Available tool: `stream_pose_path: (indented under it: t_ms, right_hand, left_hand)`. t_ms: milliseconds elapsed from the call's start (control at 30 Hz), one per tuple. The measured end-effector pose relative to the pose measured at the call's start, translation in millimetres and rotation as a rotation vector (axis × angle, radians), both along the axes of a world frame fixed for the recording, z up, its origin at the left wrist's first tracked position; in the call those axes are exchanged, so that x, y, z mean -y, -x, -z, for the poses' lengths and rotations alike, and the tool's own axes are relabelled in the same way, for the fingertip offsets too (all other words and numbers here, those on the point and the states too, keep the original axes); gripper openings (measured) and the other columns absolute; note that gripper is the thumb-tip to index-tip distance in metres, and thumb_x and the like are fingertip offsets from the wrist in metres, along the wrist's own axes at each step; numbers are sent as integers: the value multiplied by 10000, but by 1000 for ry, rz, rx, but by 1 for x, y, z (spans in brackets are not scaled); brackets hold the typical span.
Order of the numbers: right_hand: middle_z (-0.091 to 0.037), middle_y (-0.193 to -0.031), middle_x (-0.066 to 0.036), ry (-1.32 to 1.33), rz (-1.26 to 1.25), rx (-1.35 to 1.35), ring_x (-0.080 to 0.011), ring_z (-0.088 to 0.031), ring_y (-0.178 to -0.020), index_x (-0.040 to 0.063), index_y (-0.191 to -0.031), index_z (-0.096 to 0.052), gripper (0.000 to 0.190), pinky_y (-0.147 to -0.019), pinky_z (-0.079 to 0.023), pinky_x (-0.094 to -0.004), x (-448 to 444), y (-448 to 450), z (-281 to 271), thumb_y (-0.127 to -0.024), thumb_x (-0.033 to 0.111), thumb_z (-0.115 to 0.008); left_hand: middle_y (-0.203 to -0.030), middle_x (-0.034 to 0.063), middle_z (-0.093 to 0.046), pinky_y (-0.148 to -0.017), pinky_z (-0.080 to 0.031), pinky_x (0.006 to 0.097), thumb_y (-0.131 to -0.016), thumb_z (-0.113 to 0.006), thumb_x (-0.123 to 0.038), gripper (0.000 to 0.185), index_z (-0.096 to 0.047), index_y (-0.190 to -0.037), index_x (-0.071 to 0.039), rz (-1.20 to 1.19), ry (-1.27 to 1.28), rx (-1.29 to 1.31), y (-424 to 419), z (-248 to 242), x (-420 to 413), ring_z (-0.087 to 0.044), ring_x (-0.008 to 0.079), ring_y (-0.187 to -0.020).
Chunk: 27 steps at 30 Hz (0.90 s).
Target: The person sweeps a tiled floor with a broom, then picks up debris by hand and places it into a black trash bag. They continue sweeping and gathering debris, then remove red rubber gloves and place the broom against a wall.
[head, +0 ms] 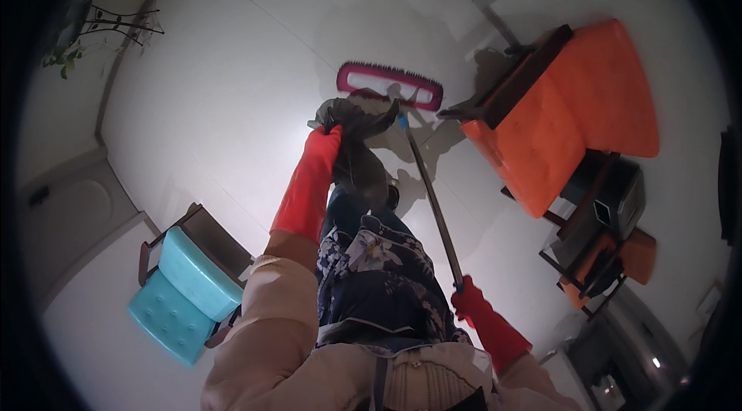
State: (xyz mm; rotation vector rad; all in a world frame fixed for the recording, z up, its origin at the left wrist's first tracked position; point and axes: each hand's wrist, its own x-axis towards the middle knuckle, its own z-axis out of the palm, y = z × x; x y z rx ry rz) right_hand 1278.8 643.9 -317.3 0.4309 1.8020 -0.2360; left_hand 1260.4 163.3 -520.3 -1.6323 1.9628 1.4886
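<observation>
My left hand (324, 147), in a red rubber glove, grips the gathered top of a dark, thin plastic bag (362, 170) that hangs in front of my legs. My right hand (472, 301), gloved in red too, is closed around the upper end of a mop's metal pole (430, 188). The pole runs forward and down to a blue joint. Beyond it lies the flat mop head (391, 85) on the pale floor, with a magenta fringed rim and a whitish middle. Part of the bag covers the near edge of the mop head.
An orange padded armchair (539, 138) with dark wooden arms stands at right, close to the mop head. Behind it are a small dark table (608, 196) and another orange chair (637, 254). A turquoise armchair (179, 301) stands at left. A metal plant stand (119, 22) is by the left wall.
</observation>
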Motion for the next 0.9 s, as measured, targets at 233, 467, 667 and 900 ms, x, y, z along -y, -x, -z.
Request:
stream_pose_path:
  t_ms: [233,467,667,900]
  right_hand:
    - [-637,-823,-149,170,-339,-372,-235,-647,-608,77,-1250,-542,448,-502,-513,-394,29,2,1,-814,146,-619]
    - [-536,-715,-104,434,-62,-237,-237,-574,-516,64,-1036,-422,290,-415,-483,-399,266,131,111,-836,94,-629]
    - [-656,-618,-143,828,-1269,-209,-284,-650,-552,44,-586,-687,121,-486,-506,-369,575,278,181,-667,119,-736]
    - [-681,-682,-100,516,-1371,-6,-234,-654,-619,84,-658,-708,118,-552,-507,-367,819,271,259,-686,-13,-646]
  left_hand:
    - [-971,188,-734,-847,-543,390,-923,-642,-286,337,-707,-1107,-11,-228,-209,-252,-19,9,-12,-703,320,-963]
    - [-970,162,-738,-839,-529,385,-901,-688,-361,356,-717,-1097,-65,-367,-170,-187,-61,-20,11,-703,312,-924]
    - [-846,81,-715,-757,-512,314,-911,-687,-299,273,-712,-1029,-53,-514,-361,-458,-90,-42,51,-665,177,-806]
    - [-811,76,-696,-749,-511,314,-910,-685,-276,240,-697,-1011,-59,-646,-384,-281,-105,-41,103,-661,161,-792]
